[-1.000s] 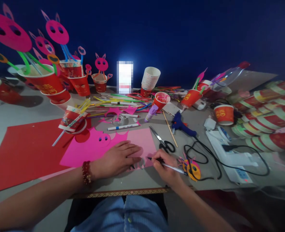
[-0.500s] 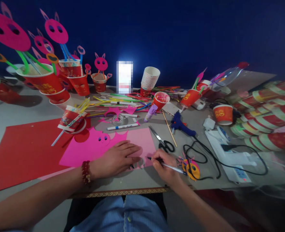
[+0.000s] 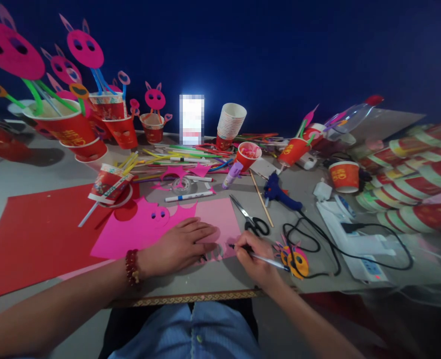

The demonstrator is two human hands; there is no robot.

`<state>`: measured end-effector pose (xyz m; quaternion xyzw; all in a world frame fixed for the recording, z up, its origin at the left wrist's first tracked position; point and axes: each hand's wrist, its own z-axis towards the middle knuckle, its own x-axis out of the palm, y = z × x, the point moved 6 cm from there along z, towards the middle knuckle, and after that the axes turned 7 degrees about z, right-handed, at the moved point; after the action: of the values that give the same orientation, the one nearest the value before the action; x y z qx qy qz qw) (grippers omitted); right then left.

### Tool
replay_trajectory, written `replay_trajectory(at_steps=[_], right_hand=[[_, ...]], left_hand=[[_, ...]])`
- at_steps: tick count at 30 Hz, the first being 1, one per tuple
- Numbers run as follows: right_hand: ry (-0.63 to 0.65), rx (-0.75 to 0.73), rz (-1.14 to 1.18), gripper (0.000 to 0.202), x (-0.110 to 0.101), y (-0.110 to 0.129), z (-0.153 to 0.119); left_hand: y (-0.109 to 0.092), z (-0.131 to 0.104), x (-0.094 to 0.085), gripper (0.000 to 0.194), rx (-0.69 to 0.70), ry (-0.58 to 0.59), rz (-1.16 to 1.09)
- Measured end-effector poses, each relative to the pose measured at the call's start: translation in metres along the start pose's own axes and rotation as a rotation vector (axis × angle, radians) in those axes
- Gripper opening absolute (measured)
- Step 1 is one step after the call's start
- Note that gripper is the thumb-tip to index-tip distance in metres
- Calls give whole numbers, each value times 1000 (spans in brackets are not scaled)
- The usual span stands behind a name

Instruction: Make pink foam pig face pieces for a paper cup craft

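My left hand (image 3: 185, 245) lies flat, fingers stretched out, on a light pink sheet of paper (image 3: 223, 214). Something small and dark shows at its fingertips, too small to name. Pinched in my right hand (image 3: 255, 257) is a pen (image 3: 268, 261), its tip at the lower right part of the light pink sheet. Cut-out shapes or gaps show in the paper between my hands, not clear enough to tell which. Left of these lies a bright pink sheet (image 3: 121, 237) with cut edges and a small round face on it. Orange and pink cut-outs (image 3: 298, 262) sit just right of my right hand.
Black-handled scissors (image 3: 255, 223), a wooden stick (image 3: 261, 199) and a blue glue gun (image 3: 280, 192) with a looping cord lie behind my right hand. A power strip (image 3: 355, 249) is at right. Red paper (image 3: 37, 234) and decorated cups (image 3: 74, 122) occupy the left; a marker (image 3: 188, 196) lies in the middle.
The view has shifted very slightly. Both hands keep nearly the same place, and the pen tip stays close to the same spot on the light pink sheet.
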<state>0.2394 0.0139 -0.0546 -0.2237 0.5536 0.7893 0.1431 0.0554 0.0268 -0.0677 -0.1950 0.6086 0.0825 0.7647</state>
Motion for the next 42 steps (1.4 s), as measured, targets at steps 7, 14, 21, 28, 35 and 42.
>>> replay_trajectory(at_steps=[7, 14, 21, 28, 35, 42], right_hand=[[-5, 8, 8, 19, -1, 0, 0], [6, -6, 2, 20, -1, 0, -1], [13, -21, 7, 21, 0, 0, -1], [16, -33, 26, 21, -1, 0, -2], [43, -28, 61, 21, -1, 1, -2], [62, -39, 53, 21, -1, 3, -2]], left_hand=[[0, 0, 0, 41, 2, -11, 7], [0, 1, 0, 43, -1, -6, 4], [0, 0, 0, 45, -6, -6, 5], [0, 1, 1, 44, -7, 18, -1], [1, 0, 3, 44, -6, 30, 4], [1, -1, 5, 44, -4, 26, 8]])
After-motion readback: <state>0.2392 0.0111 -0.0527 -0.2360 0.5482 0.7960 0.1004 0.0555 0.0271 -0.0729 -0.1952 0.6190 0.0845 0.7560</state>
